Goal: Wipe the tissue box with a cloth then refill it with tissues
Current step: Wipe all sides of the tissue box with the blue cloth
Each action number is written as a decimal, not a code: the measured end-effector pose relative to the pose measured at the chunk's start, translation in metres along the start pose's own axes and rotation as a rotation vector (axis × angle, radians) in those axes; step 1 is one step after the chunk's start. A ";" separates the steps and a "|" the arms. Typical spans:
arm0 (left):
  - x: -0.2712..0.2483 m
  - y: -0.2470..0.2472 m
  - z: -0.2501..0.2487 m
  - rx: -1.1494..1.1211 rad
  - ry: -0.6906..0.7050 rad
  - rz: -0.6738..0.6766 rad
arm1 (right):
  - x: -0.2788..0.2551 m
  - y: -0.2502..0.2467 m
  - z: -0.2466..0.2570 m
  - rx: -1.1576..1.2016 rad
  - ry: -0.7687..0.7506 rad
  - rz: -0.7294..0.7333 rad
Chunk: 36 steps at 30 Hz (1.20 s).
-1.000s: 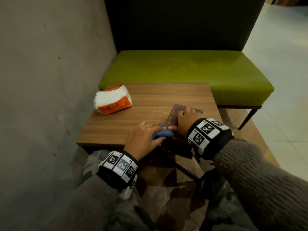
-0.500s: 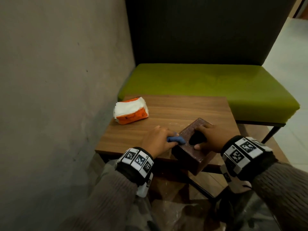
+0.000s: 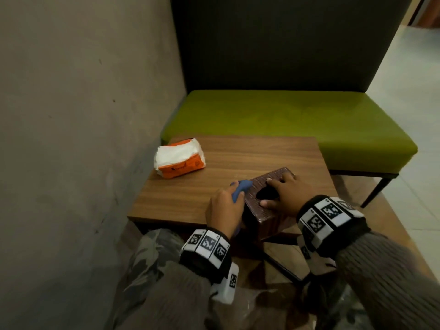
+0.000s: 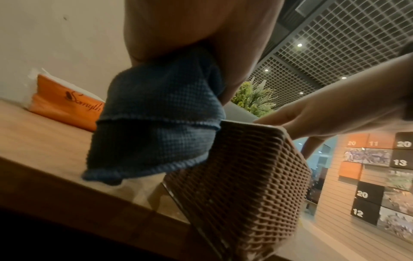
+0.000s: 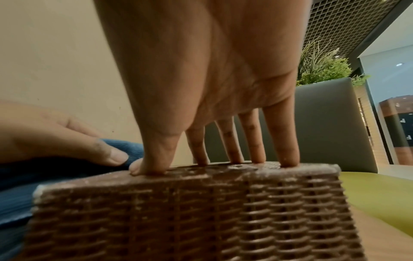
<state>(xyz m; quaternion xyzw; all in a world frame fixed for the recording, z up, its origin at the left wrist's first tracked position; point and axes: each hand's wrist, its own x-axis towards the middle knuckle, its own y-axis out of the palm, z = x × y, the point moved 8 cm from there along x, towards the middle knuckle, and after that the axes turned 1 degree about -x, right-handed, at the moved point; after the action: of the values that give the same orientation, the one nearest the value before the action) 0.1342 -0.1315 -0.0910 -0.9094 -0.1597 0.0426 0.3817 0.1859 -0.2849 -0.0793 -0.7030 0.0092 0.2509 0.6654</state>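
Note:
A brown woven tissue box (image 3: 266, 211) stands at the near edge of the wooden table (image 3: 190, 198), its dark oval opening facing up. My right hand (image 3: 284, 190) presses on the box top with straight fingers (image 5: 252, 141) and the thumb, spread around the opening. Against the box's left side (image 4: 241, 185), my left hand (image 3: 226, 210) grips a folded blue cloth (image 3: 240, 186); the cloth (image 4: 156, 114) hangs from the fist and touches the box's top left edge. An orange pack of white tissues (image 3: 181, 159) lies at the table's far left.
A grey wall (image 3: 83, 139) runs along the table's left side. Behind the table stands a green bench (image 3: 285, 120) with a dark backrest. A second wooden surface (image 3: 392, 234) lies to the right of my right wrist, and my lap is below the table's edge.
The box has been turned so that its top opening faces up under my right hand. My left hand with the cloth has stayed against the box's left side.

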 end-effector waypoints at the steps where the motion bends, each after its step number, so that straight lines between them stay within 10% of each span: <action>1: -0.001 0.001 -0.003 0.003 0.011 0.005 | 0.000 -0.001 0.001 0.000 0.003 -0.001; 36: -0.011 0.000 -0.004 0.085 0.073 0.013 | -0.002 -0.006 0.007 -0.063 0.100 -0.071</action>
<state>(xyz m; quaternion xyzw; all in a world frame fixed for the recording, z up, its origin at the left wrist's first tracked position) 0.1242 -0.1380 -0.0881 -0.8943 -0.1377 0.0185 0.4253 0.1840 -0.2780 -0.0732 -0.7352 0.0095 0.1916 0.6501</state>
